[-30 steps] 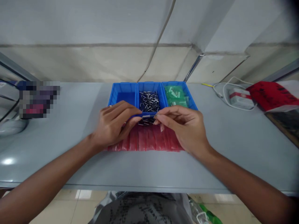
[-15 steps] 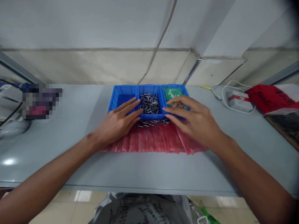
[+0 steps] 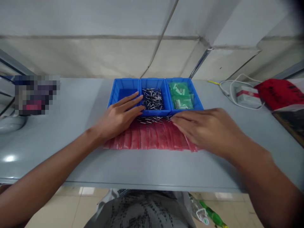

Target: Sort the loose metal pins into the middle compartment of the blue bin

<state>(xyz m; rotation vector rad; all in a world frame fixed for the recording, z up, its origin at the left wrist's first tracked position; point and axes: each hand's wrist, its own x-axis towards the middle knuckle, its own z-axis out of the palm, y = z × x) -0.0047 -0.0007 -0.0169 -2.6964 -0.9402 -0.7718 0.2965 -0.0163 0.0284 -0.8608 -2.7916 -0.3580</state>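
Observation:
My left hand lies open, its spread fingers reaching over the front of the left blue bin toward the middle one. In the middle blue bin is a heap of thin silver pins that look like rivets. More loose pins lie just in front of the bins, above a row of red plastic bags. My right hand has its fingertips pressed together by these loose pins, at the right end of the bags; what they grip is hidden. Green packets fill the right blue bin.
A white box with a red band and a white cable lie at the right, beside a red bag. On the far left is a grey mouse. A green bottle lies on the floor below the table edge.
My right hand has come back from over the right bin toward the loose pins, and its fingers have closed together. The green packets are uncovered. My left hand stays nearly still.

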